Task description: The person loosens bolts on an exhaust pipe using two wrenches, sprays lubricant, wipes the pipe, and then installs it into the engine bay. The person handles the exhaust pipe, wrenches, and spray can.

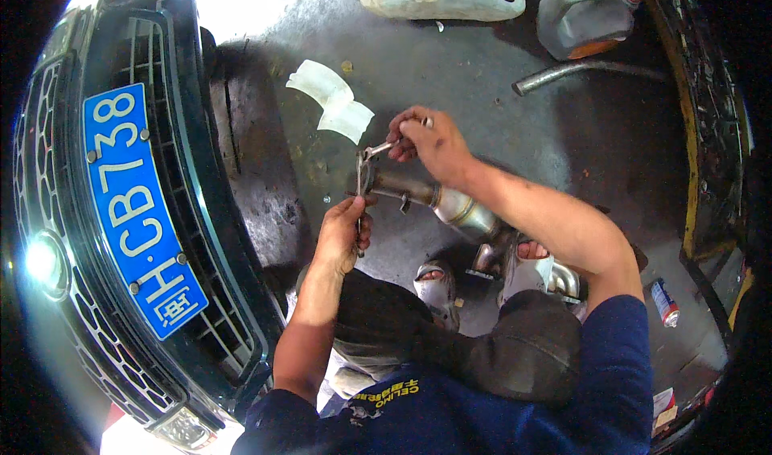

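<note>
An exhaust pipe section with a catalytic converter (pixel 465 212) stretches in front of my feet, its flange (pixel 367 178) at the left end. My left hand (pixel 341 231) is closed around a wrench (pixel 359 188) that stands nearly upright in the picture against the flange. From the upper right, my right hand (pixel 434 144) grips a second wrench (pixel 380 149), whose head meets the top of the flange. The bolt or nut under the wrench heads is too small to make out.
A car front with a grille (pixel 149 53) fills the left side. White paper (pixel 331 97) lies beyond my hands. A plastic jug (pixel 587 19), a bent metal pipe (pixel 591 67) and a pale plastic container (pixel 450 3) are farther off. A spray can (pixel 665 303) lies at right.
</note>
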`<move>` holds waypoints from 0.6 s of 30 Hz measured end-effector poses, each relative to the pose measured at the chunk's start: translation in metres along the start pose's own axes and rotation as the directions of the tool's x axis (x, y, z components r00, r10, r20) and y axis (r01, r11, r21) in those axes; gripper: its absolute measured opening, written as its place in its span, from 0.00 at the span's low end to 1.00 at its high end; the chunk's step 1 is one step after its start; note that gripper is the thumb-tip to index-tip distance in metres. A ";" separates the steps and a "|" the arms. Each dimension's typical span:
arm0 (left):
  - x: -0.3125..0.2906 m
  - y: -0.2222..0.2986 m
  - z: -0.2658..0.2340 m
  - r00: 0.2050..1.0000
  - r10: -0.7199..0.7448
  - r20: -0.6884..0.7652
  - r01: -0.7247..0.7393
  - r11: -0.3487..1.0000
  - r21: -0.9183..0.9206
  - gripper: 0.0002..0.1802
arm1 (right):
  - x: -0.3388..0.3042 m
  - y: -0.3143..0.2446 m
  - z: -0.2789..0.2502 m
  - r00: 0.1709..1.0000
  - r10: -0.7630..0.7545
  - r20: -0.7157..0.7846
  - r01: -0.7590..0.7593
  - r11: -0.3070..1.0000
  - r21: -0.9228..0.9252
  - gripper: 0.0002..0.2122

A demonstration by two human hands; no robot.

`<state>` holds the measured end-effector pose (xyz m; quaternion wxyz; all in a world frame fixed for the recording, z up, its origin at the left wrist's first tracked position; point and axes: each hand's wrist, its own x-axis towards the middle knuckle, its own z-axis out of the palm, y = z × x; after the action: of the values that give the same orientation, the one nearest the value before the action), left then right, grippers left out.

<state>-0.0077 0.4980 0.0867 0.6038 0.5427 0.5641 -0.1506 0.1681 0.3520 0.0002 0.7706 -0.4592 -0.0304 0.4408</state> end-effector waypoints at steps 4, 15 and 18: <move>-0.007 0.010 0.015 0.999 -0.045 0.002 0.045 0.996 -0.073 0.18 | -0.012 0.003 0.006 0.998 -0.054 0.017 0.055 0.997 -0.061 0.12; 0.025 0.021 0.035 0.955 -0.139 0.264 0.291 0.628 -0.722 0.17 | -0.008 -0.002 -0.017 0.975 -0.116 0.192 0.142 0.981 -0.131 0.23; 0.022 0.016 0.042 0.912 -0.016 0.410 0.373 0.445 -0.814 0.16 | -0.004 -0.008 -0.022 0.968 -0.044 0.249 0.085 0.984 -0.159 0.23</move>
<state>0.0338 0.4782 0.0660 0.8615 0.0491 0.5053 -0.0006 0.1808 0.3333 -0.0055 0.7333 -0.4639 -0.1772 0.4645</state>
